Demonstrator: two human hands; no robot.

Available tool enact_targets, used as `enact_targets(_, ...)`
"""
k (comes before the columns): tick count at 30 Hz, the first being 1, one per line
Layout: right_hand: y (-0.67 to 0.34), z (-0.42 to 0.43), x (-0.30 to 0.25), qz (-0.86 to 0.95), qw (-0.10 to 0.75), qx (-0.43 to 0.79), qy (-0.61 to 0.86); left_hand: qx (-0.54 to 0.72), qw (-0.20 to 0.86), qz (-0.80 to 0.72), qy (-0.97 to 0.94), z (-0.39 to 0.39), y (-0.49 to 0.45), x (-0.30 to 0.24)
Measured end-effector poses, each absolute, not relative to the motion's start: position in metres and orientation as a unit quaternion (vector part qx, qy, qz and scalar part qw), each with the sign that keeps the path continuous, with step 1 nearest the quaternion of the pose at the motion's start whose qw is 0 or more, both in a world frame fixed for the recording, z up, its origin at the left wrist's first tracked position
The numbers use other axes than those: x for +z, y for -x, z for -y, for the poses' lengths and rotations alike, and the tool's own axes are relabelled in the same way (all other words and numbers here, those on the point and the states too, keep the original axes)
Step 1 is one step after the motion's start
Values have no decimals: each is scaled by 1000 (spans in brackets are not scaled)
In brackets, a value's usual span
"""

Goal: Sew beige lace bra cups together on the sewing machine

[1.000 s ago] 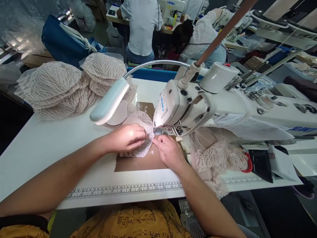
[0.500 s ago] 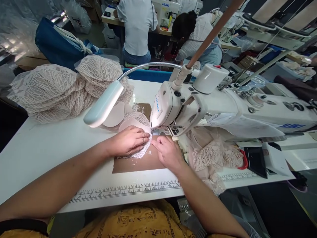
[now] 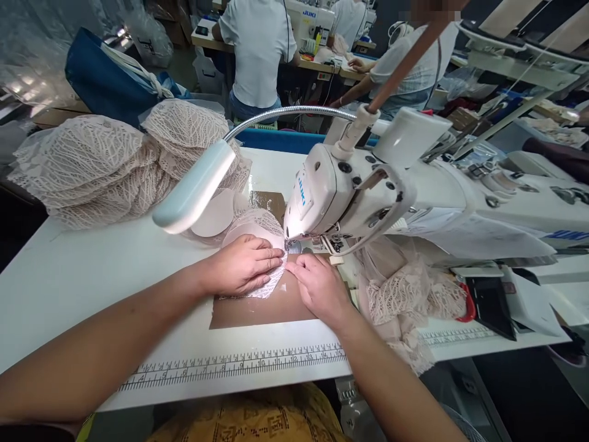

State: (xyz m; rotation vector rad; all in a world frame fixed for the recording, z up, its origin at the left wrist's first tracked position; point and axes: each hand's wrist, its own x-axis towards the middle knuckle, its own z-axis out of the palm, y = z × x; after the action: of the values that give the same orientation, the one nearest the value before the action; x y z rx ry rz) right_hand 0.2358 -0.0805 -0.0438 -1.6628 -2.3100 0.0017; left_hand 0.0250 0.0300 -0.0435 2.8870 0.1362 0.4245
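A beige lace piece with a round smooth pad (image 3: pixel 237 231) lies under the needle end of the white sewing machine (image 3: pixel 317 190). My left hand (image 3: pixel 243 265) rests flat on the lace (image 3: pixel 275 287), fingers stretched toward the needle and pressing the cloth down. On the other side, my right hand (image 3: pixel 317 282) is closed, its fingers curled and the index fingertip and thumb at the lace's right edge close to the needle. The fingertips hide how much cloth they pinch. Brown sheeting (image 3: pixel 257 314) covers the table beneath both hands.
Stacked lace pieces (image 3: pixel 101 166) sit at the left, with round pads (image 3: pixel 214 215) nearby. A lamp (image 3: pixel 196 187) hangs over the work. More lace (image 3: pixel 400 288) bunches right of the machine. A printed ruler (image 3: pixel 239 366) runs along the table front. Co-workers (image 3: pixel 257 52) are behind.
The view has shifted slightly, moving the machine rightward in the picture. Both hands stay at the lace by the needle. In the back, a bent-over person now sits more upright.
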Motion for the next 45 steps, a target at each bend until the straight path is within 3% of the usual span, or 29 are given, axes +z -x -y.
enact_targets(27,-240,77,-51,819,228,55,524,182,147,-88,-968,-21,-21,-46)
enact_targets(45,-235,80,-49,812,222,17,539,188,102,-75,-974,-18,-23,-43)
